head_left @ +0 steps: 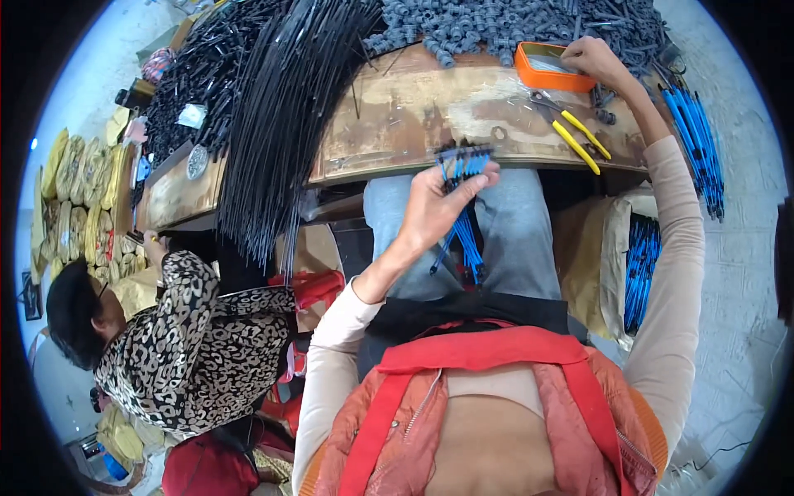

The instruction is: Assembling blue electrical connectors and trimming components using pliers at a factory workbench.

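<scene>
My left hand is closed round a bundle of thin blue sticks with black ends, held over my lap just off the table's front edge. The black tips fan out above my fingers, a little blurred. Over at the right, my right hand reaches to the orange open box. Its fingertips are pressed together at the box's inner right side. Whatever they pinch, if anything, is too small to make out. Pale, thin pieces lie inside the box. Yellow-handled pliers rest on the wood below it.
Grey plastic fittings are heaped along the back of the wooden table. Long black rods hang over its front edge at the left. More blue sticks stand at the right, others in a sack. A co-worker sits at the left.
</scene>
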A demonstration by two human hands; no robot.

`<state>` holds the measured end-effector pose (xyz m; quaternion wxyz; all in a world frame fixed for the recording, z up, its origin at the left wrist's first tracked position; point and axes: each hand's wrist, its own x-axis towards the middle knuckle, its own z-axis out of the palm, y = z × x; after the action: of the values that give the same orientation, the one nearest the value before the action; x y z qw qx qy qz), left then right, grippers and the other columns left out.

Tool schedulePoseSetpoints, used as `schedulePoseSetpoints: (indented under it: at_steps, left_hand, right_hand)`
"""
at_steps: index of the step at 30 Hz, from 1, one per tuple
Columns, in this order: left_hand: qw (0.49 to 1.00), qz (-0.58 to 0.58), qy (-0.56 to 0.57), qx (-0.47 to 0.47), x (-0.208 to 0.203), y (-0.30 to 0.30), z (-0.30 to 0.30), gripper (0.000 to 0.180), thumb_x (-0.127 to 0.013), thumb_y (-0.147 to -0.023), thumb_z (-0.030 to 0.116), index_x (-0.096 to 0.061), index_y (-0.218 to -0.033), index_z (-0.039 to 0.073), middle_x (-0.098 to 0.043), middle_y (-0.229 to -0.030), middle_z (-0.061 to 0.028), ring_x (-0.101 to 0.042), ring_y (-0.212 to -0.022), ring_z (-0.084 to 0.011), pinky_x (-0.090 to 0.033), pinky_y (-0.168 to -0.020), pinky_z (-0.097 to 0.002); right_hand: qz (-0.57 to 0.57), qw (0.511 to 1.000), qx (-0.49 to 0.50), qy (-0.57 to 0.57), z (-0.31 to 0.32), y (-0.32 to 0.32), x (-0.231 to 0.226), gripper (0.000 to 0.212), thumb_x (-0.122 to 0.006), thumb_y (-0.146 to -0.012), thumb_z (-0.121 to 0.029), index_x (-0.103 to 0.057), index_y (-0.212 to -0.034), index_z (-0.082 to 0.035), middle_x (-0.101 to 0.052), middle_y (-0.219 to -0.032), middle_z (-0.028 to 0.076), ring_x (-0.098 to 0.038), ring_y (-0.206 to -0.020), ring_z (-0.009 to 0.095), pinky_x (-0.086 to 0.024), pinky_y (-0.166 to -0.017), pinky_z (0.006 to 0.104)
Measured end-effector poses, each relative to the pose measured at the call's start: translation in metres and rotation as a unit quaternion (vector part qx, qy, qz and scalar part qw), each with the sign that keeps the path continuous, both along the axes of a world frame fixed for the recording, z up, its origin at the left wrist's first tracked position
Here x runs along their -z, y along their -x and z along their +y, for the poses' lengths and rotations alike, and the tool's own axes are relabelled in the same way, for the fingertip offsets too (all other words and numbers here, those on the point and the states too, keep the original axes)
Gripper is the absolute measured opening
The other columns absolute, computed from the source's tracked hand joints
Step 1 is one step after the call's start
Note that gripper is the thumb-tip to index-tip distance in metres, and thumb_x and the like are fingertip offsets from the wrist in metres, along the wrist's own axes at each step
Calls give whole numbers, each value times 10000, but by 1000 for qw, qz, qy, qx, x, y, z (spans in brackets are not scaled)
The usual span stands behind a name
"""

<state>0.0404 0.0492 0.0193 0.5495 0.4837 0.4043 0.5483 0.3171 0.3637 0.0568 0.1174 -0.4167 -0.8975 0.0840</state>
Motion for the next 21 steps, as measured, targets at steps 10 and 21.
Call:
schedulePoseSetpoints:
  at_steps: [10, 21]
  left_hand:
    - [999, 40, -31, 10, 11, 13, -3, 217, -589, -951, 41, -631, -1154, -25, -709, -1047, -139, -665, -1044, -212, -509, -936, -324]
    - [998, 47, -47, 6, 13, 13, -3, 217, -614, -936, 36, -645, -1142, -26, -710, -1037, -120, -673, -1009, -191, -521, -914, -312]
  right_hand:
    - [288, 948, -126, -42, -231, 82, -37, 220, -638, -884, -51, -668, -1100, -24, -596, -795, 56, -541, -616, 109, -438, -587, 246]
    - [281, 944, -162, -57, -262, 94, -34, 186, -651, -855, -29, -659, -1039, -4, -630, -892, 116, -625, -795, 265, -491, -700, 335]
